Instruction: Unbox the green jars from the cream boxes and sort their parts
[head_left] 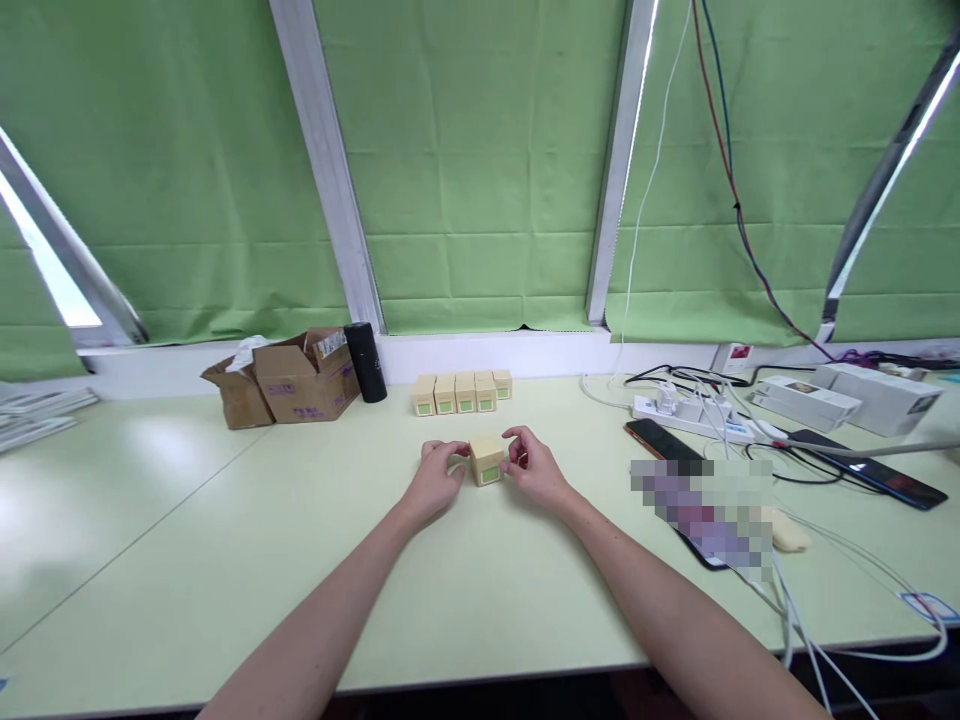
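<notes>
A small tan cardboard box (486, 460) with a green label on its front sits on the table between my two hands. My left hand (437, 478) is at its left side, with bent fingers against the edge. From the right, my right hand (534, 466) meets the box with the thumb near its lower side and the fingers curled. Between them, the two hands grip the box. Behind it stands a row of several similar small boxes (455, 393), their green labels facing me.
An opened brown carton (304, 380) and a black cylinder (365, 362) stand at the back left. On the right lie a white power strip (694, 418), tangled cables, phones (870, 468) and white boxes (874, 398). Part of that side is pixelated. Green blinds hang behind the table.
</notes>
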